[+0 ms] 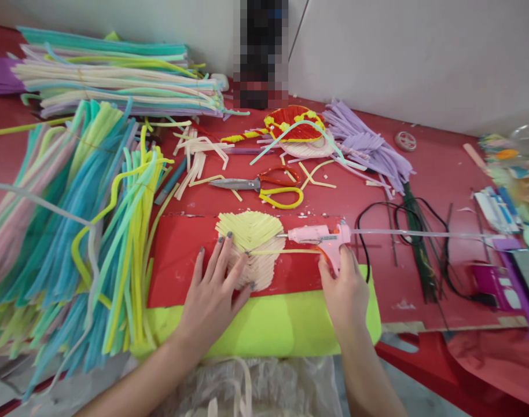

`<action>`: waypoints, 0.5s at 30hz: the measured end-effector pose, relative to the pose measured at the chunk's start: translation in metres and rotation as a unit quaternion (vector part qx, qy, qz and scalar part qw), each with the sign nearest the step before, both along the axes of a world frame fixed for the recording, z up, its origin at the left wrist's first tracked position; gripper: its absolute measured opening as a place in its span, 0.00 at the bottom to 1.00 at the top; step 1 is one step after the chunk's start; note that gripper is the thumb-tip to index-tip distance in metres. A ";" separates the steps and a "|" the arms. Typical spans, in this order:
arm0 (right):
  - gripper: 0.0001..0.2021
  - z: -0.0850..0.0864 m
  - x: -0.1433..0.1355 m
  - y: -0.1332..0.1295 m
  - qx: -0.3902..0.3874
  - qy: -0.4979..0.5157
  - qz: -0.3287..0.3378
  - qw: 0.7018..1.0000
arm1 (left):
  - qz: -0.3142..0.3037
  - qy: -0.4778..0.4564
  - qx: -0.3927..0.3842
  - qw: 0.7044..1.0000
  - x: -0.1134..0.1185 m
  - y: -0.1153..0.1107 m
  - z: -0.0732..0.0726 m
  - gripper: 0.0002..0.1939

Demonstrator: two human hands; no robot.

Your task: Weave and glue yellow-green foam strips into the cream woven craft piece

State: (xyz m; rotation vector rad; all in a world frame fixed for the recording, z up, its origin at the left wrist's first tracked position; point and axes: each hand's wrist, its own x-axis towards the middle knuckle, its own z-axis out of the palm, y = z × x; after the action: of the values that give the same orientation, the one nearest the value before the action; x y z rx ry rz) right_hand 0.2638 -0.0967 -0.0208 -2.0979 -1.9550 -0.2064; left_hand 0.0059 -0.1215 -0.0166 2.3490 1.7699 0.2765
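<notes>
My right hand (pixel 346 285) is wrapped round the handle of a pink hot glue gun (pixel 310 234). Its nozzle points left, at the right edge of a leaf-like piece of pipe cleaners, pale yellow on top (pixel 248 226) and cream below (pixel 264 267). My left hand (pixel 221 277) lies with fingers spread over the left and lower side of that piece. A single pale yellow pipe cleaner (pixel 286 251) runs from near my left fingertips rightward to below the glue gun. The piece rests on a red mat (pixel 173 255); a clear glue stick (pixel 403 232) sticks out behind the gun.
Scissors (pixel 264 185) with red and yellow handles lie beyond the mat, near cut pipe cleaner scraps. Coloured pipe cleaner bundles (pixel 95 174) fill the left. A red and yellow piece (pixel 290 124) and purple pipe cleaners (pixel 373 142) lie behind. A black cord (pixel 364 243) loops rightward.
</notes>
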 end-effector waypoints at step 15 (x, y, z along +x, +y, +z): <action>0.21 0.000 0.002 0.003 0.019 0.026 -0.022 0.999 | -0.003 0.006 0.009 1.000 0.001 0.001 0.000 0.24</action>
State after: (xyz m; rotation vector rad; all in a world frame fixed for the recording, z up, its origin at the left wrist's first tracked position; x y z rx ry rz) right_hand 0.2653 -0.0934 -0.0208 -2.1022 -1.8619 -0.1929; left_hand 0.0066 -0.1202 -0.0170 2.3718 1.7737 0.2789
